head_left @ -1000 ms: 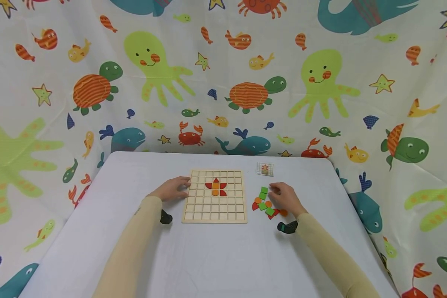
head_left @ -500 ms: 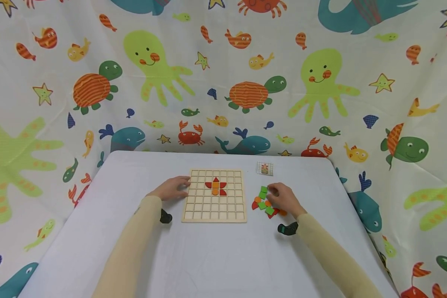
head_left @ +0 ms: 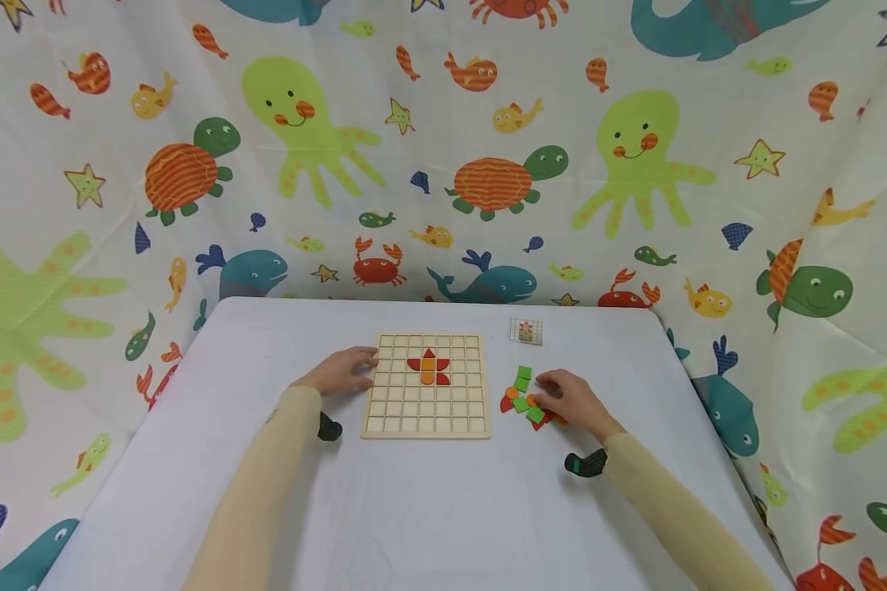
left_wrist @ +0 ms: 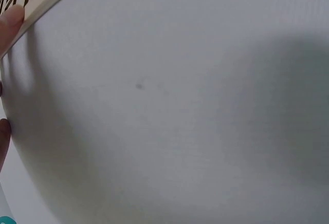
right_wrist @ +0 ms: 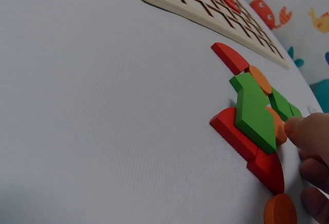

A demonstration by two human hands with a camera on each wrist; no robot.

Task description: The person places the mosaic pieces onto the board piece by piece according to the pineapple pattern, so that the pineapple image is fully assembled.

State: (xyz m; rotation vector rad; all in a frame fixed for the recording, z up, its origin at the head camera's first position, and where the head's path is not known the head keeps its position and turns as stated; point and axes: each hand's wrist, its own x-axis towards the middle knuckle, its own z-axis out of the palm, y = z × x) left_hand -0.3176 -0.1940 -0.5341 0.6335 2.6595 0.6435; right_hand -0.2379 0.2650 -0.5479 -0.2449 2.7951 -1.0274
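A square wooden grid board (head_left: 399, 419) lies on the white table. In its upper middle cells sit a red triangle (head_left: 429, 355), an orange square (head_left: 429, 364), an orange disc (head_left: 429, 378) and several red rounded pieces (head_left: 443, 380). My left hand (head_left: 340, 372) rests at the board's left edge, a fingertip (left_wrist: 13, 16) on its rim. To the board's right, my right hand (head_left: 578, 402) is over a small pile, thumb and fingers spread apart. In the right wrist view, the thumb tip (right_wrist: 294, 126) is right at an orange disc (right_wrist: 278, 126) beside green pieces (right_wrist: 254, 111).
Red pieces (right_wrist: 236, 134) and another orange disc (right_wrist: 280, 211) lie at the pile's near side. A small card (head_left: 526, 331) with a gridded picture lies behind the pile. A sea-animal curtain (head_left: 414, 139) hangs behind the table (head_left: 429, 517).
My right hand has shifted slightly right and toward me, its thumb and fingers parting. The left hand stays at the board, and the pieces on the board look the same.
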